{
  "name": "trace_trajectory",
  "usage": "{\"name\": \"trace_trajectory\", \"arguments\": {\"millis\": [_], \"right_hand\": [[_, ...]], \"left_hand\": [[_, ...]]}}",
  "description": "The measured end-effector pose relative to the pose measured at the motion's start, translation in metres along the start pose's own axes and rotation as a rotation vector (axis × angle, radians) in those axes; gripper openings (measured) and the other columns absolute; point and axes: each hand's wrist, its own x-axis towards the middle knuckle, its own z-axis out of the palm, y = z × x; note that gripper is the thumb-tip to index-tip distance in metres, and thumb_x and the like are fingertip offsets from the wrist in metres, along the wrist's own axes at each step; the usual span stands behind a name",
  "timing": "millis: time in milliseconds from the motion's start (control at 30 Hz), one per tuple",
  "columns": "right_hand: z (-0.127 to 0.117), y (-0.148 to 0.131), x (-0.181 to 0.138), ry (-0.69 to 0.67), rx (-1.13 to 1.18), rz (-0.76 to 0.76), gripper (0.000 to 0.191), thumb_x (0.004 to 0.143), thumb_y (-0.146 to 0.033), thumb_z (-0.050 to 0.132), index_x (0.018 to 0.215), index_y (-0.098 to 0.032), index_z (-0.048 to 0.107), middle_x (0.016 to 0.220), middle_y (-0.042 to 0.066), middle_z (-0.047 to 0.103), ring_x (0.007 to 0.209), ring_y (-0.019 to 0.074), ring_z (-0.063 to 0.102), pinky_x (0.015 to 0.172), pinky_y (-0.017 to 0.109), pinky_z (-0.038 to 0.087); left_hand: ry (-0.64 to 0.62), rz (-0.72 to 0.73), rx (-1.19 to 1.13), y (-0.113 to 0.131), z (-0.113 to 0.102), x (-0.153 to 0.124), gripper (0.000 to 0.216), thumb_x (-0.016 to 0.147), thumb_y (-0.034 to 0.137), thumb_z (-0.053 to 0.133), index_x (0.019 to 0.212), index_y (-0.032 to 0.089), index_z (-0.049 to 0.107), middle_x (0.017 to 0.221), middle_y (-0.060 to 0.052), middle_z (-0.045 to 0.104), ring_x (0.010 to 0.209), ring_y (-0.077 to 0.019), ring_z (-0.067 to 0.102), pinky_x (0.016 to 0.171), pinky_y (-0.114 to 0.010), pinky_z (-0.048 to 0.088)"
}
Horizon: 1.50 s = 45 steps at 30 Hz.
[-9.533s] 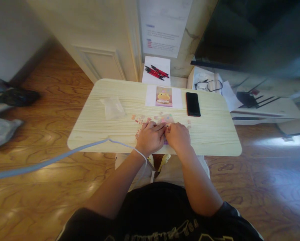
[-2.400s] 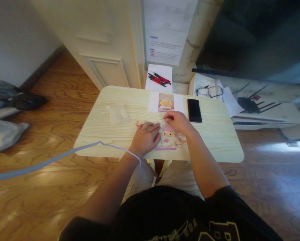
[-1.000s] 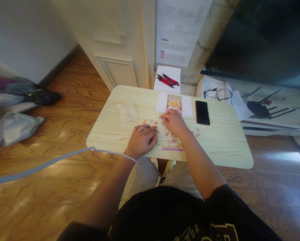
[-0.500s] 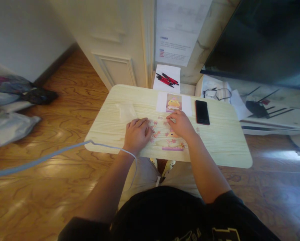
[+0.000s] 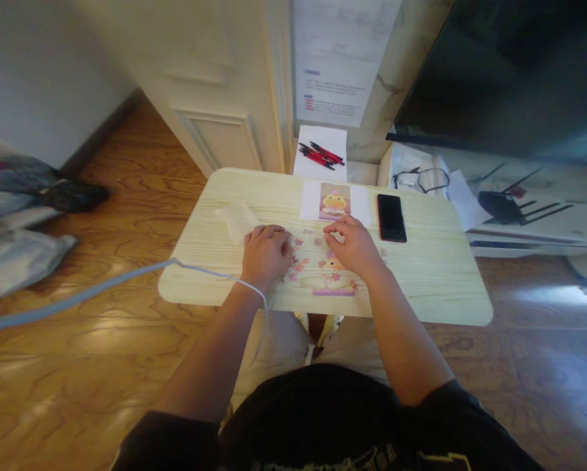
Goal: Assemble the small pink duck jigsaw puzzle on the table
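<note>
Small pink jigsaw puzzle pieces (image 5: 301, 265) lie loose on the pale wooden table (image 5: 435, 281). Beside them, at their left edge, my left hand (image 5: 265, 258) rests with its fingers curled and thumb bent in; whatever it holds is hidden. Over the right part of the pieces is my right hand (image 5: 355, 247), thumb and index finger pinched close together; anything between them is too small to make out. Partly under that hand lies a partly joined puzzle (image 5: 333, 292) with a purple bottom edge. Behind it, a picture of a yellow character (image 5: 335, 201) lies on white paper.
A black phone (image 5: 392, 218) lies right of the picture, and a translucent plastic bag (image 5: 238, 221) lies left. Red and black pens (image 5: 321, 156) rest on paper beyond the table. A grey cable (image 5: 127, 273) crosses over my left forearm. A router (image 5: 500, 208) stands at right.
My left hand has curled more, with its thumb drawn in toward the fingers. My right hand stays over the puzzle, its fingertips in nearly the same pinch. The view has shifted slightly.
</note>
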Motion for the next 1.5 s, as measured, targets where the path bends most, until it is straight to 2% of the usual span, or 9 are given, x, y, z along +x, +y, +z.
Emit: {"name": "trace_trajectory", "arguments": {"millis": [267,433,600,700,867,1033,1100,1367,1500], "right_hand": [[-0.001,0.002,-0.001,0.009,-0.008,-0.006,0.013,0.094,-0.022,0.066,0.100,-0.021,0.077,0.103,0.006,0.068,0.103,0.0237,0.066,0.101,0.040,0.051],[-0.006,0.004,-0.005,0.011,0.002,0.035,0.014,0.094,-0.022,0.065,0.101,-0.022,0.077,0.105,0.007,0.070,0.105,0.0240,0.066,0.100,0.039,0.051],[-0.010,0.004,-0.013,0.003,-0.001,0.057,0.016,0.094,-0.020,0.064,0.101,-0.022,0.078,0.107,0.007,0.072,0.106,0.0242,0.067,0.099,0.039,0.050],[-0.011,0.006,-0.019,0.007,0.000,0.074,0.016,0.093,-0.020,0.064,0.102,-0.022,0.078,0.106,0.007,0.072,0.104,0.0236,0.067,0.097,0.038,0.051],[-0.020,0.014,-0.032,0.020,0.009,0.108,0.017,0.093,-0.022,0.064,0.102,-0.021,0.078,0.106,0.007,0.072,0.100,0.0225,0.068,0.090,0.036,0.053],[-0.053,0.037,-0.053,0.104,-0.016,0.195,0.017,0.091,-0.022,0.064,0.101,-0.020,0.078,0.104,0.007,0.074,0.090,0.0206,0.068,0.083,0.034,0.054],[-0.067,0.049,-0.062,0.092,-0.061,0.234,0.018,0.091,-0.021,0.063,0.101,-0.021,0.078,0.104,0.007,0.074,0.086,0.0201,0.068,0.083,0.035,0.054],[-0.090,0.075,-0.091,0.023,-0.101,0.281,0.028,0.090,-0.014,0.057,0.107,-0.022,0.079,0.111,0.006,0.077,0.094,0.0213,0.069,0.089,0.037,0.055],[-0.099,0.078,-0.104,0.049,-0.129,0.311,0.027,0.091,-0.014,0.059,0.107,-0.021,0.079,0.109,0.007,0.076,0.090,0.0208,0.069,0.089,0.037,0.055]], "left_hand": [[-0.009,-0.086,-0.054,0.000,-0.005,0.003,0.018,0.089,0.027,0.062,0.101,0.024,0.074,0.101,-0.008,0.077,0.106,-0.0316,0.065,0.090,-0.046,0.045],[0.036,-0.061,-0.286,0.006,-0.006,0.000,0.026,0.097,0.036,0.059,0.112,0.025,0.076,0.100,-0.004,0.080,0.092,-0.0234,0.070,0.086,-0.038,0.051],[-0.046,-0.036,-0.402,0.024,0.006,-0.007,0.021,0.095,0.039,0.063,0.100,0.026,0.079,0.088,-0.002,0.079,0.082,-0.0206,0.071,0.079,-0.035,0.052],[-0.091,0.016,-0.395,0.035,0.012,-0.010,0.018,0.095,0.035,0.063,0.098,0.026,0.078,0.087,-0.002,0.079,0.083,-0.0209,0.071,0.084,-0.036,0.051],[-0.043,0.082,-0.213,0.041,0.012,-0.010,0.017,0.095,0.035,0.064,0.095,0.027,0.078,0.098,-0.004,0.079,0.098,-0.0265,0.066,0.094,-0.045,0.045],[-0.007,0.124,-0.198,0.037,0.012,-0.012,0.021,0.097,0.037,0.062,0.095,0.025,0.079,0.101,-0.005,0.077,0.096,-0.0255,0.064,0.094,-0.044,0.046],[-0.019,0.157,-0.209,0.041,0.013,-0.013,0.020,0.095,0.036,0.063,0.094,0.024,0.079,0.100,-0.005,0.077,0.095,-0.0247,0.065,0.094,-0.044,0.047],[-0.111,0.404,-0.308,0.087,0.024,-0.010,0.029,0.098,0.036,0.059,0.120,0.025,0.074,0.126,-0.005,0.074,0.119,-0.0252,0.064,0.108,-0.044,0.047],[-0.153,0.448,-0.331,0.104,0.027,-0.011,0.035,0.095,0.040,0.064,0.127,0.026,0.071,0.137,-0.006,0.069,0.128,-0.0271,0.061,0.114,-0.048,0.044]]}}
